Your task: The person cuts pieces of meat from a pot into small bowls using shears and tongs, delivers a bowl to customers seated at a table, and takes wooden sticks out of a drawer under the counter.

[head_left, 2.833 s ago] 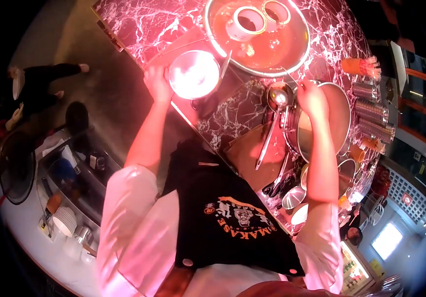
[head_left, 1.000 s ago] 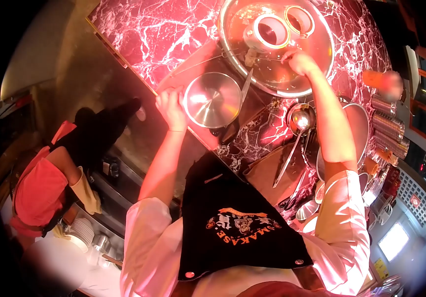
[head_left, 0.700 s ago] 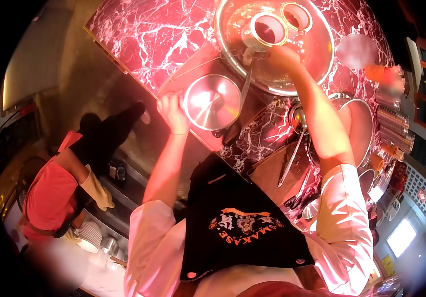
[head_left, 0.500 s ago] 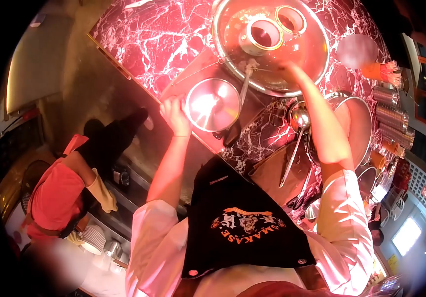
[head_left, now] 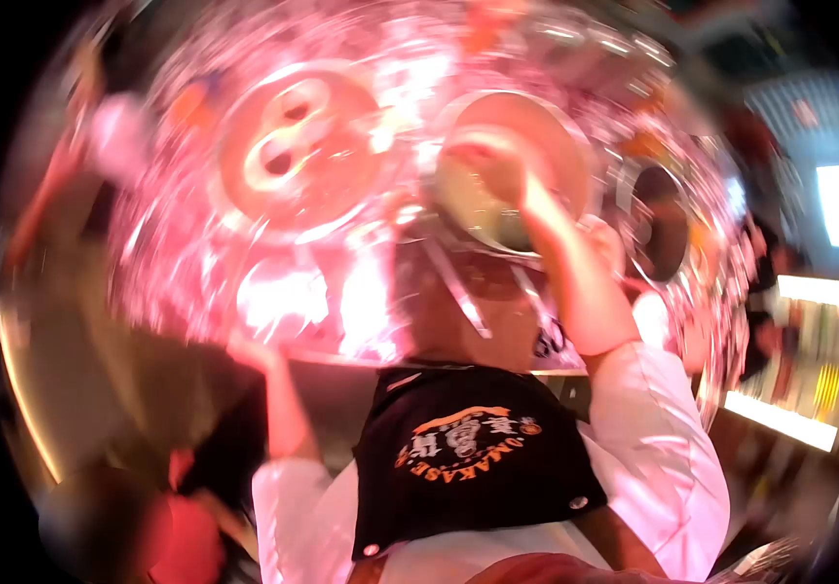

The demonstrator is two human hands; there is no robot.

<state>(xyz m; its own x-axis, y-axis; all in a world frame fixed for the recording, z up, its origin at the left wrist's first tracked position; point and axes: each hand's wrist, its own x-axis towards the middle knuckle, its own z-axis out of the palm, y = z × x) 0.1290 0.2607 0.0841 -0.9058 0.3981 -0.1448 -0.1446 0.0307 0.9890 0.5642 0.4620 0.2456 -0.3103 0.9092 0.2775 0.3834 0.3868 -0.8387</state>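
Motion smears much of the view. My left hand [head_left: 252, 352] is at the counter's front edge, against the near side of a shiny metal bowl [head_left: 285, 300] that glares under the light. Its fingers are blurred, but it stays at the bowl it gripped before. My right hand [head_left: 485, 161] reaches over a large round pot [head_left: 583, 146]; its fingers are too smeared to read. Inside the pot lies something pale, its kind unclear. Left of the pot stands a wide round basin [head_left: 229, 200] with two ring-shaped containers [head_left: 278, 161] in it.
A long metal utensil handle [head_left: 463, 300] lies in front of the pot. To the right is a dark round pan [head_left: 658, 229]. The marbled counter [head_left: 161, 253] spans the front. A person in red [head_left: 186, 540] is at lower left.
The view has swung right, so the basin now appears farther left. My right hand has left the basin and is over the pot. My left hand remains by the metal bowl.
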